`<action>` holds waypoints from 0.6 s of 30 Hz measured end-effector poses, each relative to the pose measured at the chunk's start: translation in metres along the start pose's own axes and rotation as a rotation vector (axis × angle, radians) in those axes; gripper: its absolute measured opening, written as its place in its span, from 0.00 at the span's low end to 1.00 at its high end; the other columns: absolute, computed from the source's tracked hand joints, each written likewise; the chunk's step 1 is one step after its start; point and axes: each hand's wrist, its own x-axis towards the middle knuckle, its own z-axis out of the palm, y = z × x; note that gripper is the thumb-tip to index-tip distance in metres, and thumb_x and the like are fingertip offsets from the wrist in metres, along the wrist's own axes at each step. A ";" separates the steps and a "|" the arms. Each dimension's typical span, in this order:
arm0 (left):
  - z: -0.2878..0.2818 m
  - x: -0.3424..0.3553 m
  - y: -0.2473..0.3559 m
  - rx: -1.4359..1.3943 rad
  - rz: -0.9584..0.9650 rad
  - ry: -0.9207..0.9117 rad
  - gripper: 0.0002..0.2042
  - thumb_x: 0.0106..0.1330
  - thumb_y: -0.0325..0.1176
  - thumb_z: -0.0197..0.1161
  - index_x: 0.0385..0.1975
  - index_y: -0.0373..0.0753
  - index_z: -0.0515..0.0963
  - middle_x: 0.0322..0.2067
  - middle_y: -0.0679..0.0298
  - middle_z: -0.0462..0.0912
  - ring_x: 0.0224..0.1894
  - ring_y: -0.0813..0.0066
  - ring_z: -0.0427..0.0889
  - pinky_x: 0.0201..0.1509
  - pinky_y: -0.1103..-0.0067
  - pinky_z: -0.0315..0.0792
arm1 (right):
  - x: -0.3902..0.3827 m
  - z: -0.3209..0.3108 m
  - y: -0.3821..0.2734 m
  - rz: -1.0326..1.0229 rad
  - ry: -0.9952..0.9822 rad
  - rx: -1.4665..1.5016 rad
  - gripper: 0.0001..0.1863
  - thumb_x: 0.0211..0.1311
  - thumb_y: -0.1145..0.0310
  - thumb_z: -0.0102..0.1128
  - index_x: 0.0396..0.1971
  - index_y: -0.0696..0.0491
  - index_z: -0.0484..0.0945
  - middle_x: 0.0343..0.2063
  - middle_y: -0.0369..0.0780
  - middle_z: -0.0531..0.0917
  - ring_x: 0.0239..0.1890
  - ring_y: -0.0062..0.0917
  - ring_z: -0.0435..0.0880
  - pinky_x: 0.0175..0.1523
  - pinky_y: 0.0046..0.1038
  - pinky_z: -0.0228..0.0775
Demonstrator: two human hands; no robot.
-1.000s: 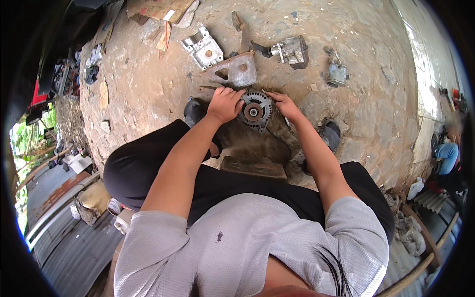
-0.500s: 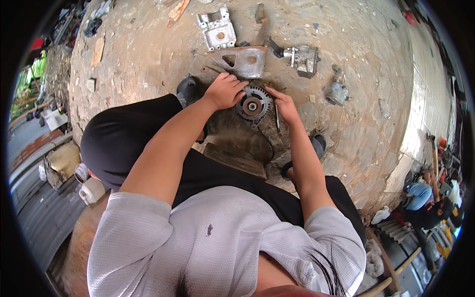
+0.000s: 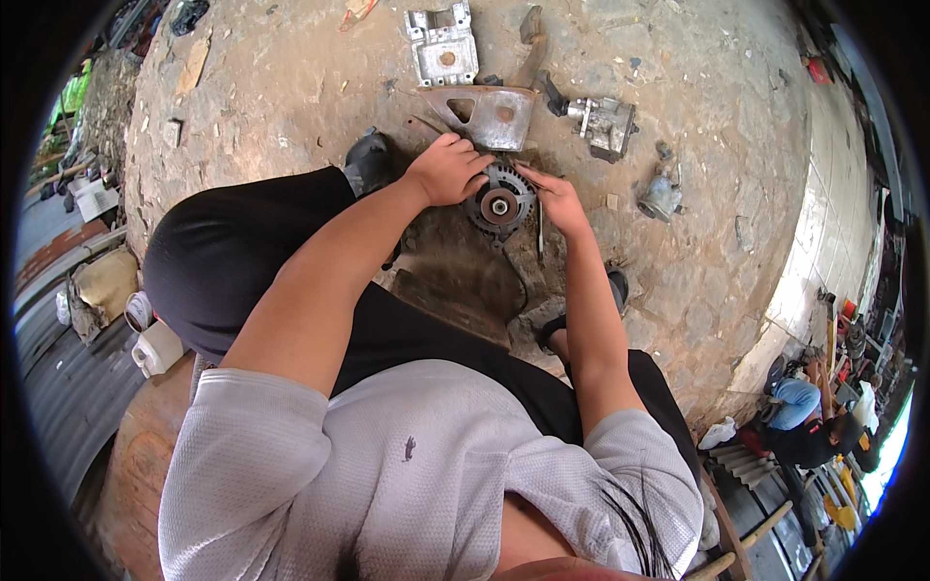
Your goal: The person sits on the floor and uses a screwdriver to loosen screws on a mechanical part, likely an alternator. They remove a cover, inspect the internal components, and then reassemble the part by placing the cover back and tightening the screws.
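Observation:
A round grey alternator with a rusty centre hub lies on the dirt floor between my feet. My left hand grips its upper left rim with curled fingers. On the alternator's right side rests my right hand, closed around a thin metal tool whose shaft points down toward me. Both forearms reach forward over my black trousers.
Just beyond the alternator lies a triangular metal bracket, with a square metal housing behind it. Two small metal assemblies sit to the right. A white jug stands at left. Other people crouch at lower right.
The view has shifted, so the parts sit higher and further right in the picture. Both hands stay on the alternator with little visible movement.

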 end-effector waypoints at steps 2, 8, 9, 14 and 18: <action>-0.003 0.002 -0.001 0.006 0.002 -0.027 0.19 0.73 0.43 0.61 0.58 0.41 0.81 0.36 0.65 0.84 0.47 0.67 0.79 0.60 0.68 0.67 | 0.013 0.011 -0.015 -0.045 0.004 -0.076 0.31 0.60 0.89 0.43 0.60 0.57 0.84 0.61 0.44 0.86 0.65 0.30 0.82 0.73 0.28 0.66; -0.005 0.000 0.003 0.013 -0.003 -0.022 0.19 0.73 0.44 0.61 0.57 0.41 0.82 0.36 0.65 0.85 0.47 0.67 0.79 0.61 0.69 0.66 | -0.006 -0.028 0.001 0.178 -0.096 0.044 0.32 0.58 0.89 0.44 0.61 0.59 0.82 0.61 0.44 0.85 0.66 0.33 0.81 0.74 0.30 0.66; -0.005 0.001 0.003 0.010 -0.003 -0.019 0.19 0.73 0.44 0.61 0.56 0.41 0.83 0.36 0.65 0.86 0.47 0.67 0.79 0.61 0.69 0.66 | -0.011 -0.035 0.005 0.213 -0.126 0.044 0.33 0.57 0.89 0.43 0.62 0.60 0.82 0.62 0.45 0.85 0.66 0.34 0.81 0.74 0.31 0.66; -0.004 0.001 0.000 0.018 0.000 -0.025 0.19 0.73 0.43 0.61 0.58 0.41 0.81 0.37 0.65 0.85 0.48 0.67 0.79 0.61 0.68 0.67 | -0.002 -0.014 -0.008 0.060 -0.025 0.069 0.30 0.59 0.87 0.44 0.59 0.59 0.84 0.59 0.43 0.87 0.64 0.32 0.83 0.72 0.29 0.68; -0.003 0.002 -0.001 0.034 -0.004 -0.049 0.19 0.73 0.43 0.61 0.58 0.41 0.81 0.37 0.64 0.85 0.48 0.66 0.79 0.62 0.68 0.67 | 0.021 0.019 -0.023 -0.020 0.003 -0.157 0.30 0.58 0.87 0.44 0.58 0.58 0.84 0.59 0.43 0.87 0.64 0.30 0.84 0.72 0.29 0.68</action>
